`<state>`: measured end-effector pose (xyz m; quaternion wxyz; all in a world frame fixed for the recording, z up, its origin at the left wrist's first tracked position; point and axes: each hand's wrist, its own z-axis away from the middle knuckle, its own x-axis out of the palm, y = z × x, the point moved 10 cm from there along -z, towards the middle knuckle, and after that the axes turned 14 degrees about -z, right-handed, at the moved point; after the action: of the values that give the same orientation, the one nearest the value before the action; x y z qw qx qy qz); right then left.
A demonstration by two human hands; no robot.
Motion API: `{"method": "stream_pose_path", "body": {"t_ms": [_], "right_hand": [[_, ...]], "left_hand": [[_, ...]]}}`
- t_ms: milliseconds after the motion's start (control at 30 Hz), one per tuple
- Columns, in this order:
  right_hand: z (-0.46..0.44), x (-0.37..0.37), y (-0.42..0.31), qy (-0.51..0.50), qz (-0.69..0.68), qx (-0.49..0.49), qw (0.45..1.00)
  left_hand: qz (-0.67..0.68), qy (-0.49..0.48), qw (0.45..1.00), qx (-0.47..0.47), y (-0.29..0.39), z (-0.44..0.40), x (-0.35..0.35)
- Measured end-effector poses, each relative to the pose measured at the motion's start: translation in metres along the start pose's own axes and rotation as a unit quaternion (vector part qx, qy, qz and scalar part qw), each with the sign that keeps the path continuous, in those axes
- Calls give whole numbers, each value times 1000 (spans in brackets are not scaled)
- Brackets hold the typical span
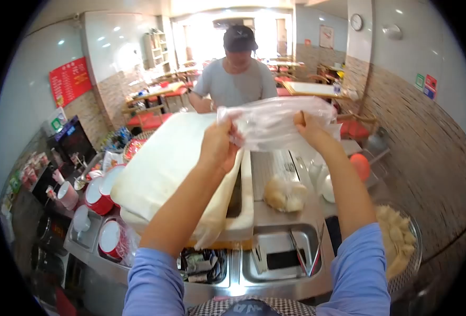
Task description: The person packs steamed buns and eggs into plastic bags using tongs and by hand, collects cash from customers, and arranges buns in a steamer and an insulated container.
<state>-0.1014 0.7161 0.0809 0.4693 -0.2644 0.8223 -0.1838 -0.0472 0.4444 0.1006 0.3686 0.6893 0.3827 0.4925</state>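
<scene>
My bare forearms [183,206] stretch forward, my left hand [221,143] and right hand [313,131] raised apart in front of me, each curled into a grip.

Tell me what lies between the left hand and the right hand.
In the head view, a translucent plastic bag spans the stretch between the left hand and the right hand.
</scene>
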Motion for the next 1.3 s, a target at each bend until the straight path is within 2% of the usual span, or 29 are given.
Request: {"method": "stream_pose_path", "body": {"t_ms": [33, 67, 100, 167, 267, 367, 567, 667, 733, 767, 800, 867, 933, 1033, 1100, 1167, 1233, 1300], "right_hand": [[-17, 17, 15, -10, 14, -22, 1000], [-34, 31, 25, -19, 29, -43, 998], [-37, 44, 30, -9, 23, -116, 993], [-39, 83, 77, -5, 5, -171, 985], [-43, 138, 118, -78, -13, -120, 990], [-31, 177, 152, -127, -44, 3, 991], [-31, 284, 233, -231, 44, -38, 971], [-26, 280, 236, -253, 80, -1, 964], [-30, 294, 246, -228, 83, -60, 968], [-33, 307, 254, -263, 107, -60, 957], [-30, 292, 241, -261, 121, -54, 956], [-30, 263, 228, -296, 38, 20, 954], [-29, 215, 184, -250, -40, -75, 964], [-6, 172, 146, -293, -148, -49, 943], [43, 160, 102, -389, -158, -103, 902], [97, 178, 106, -415, -131, -137, 890], [129, 186, 98, -451, -26, -147, 880], [137, 190, 107, -410, 26, -150, 899]], "left_hand": [[-47, 27, 998, -13, -13, -9, -6], [-95, 96, 990, -41, -13, -12, -10], [-118, 96, 988, -31, -27, -25, -17], [-130, 116, 983, -65, -71, -55, -19], [-107, 141, 977, -119, -131, -93, -27], [-135, 183, 957, -182, -174, -111, -35], [-147, 199, 926, -285, -263, -146, -51], [-153, 191, 923, -298, -287, -150, -51], [-147, 196, 924, -293, -314, -162, -62], [-146, 204, 924, -289, -331, -170, -75], [-134, 168, 938, -272, -323, -171, -68], [-103, 130, 951, -262, -300, -172, -57], [-99, 127, 953, -257, -293, -174, -54], [-115, 144, 947, -264, -289, -168, -54], [-129, 152, 942, -272, -291, -167, -56], [-156, 155, 934, -283, -293, -166, -59], [-189, 169, 925, -285, -287, -160, -57], [-213, 171, 919, -286, -282, -155, -54]]}}
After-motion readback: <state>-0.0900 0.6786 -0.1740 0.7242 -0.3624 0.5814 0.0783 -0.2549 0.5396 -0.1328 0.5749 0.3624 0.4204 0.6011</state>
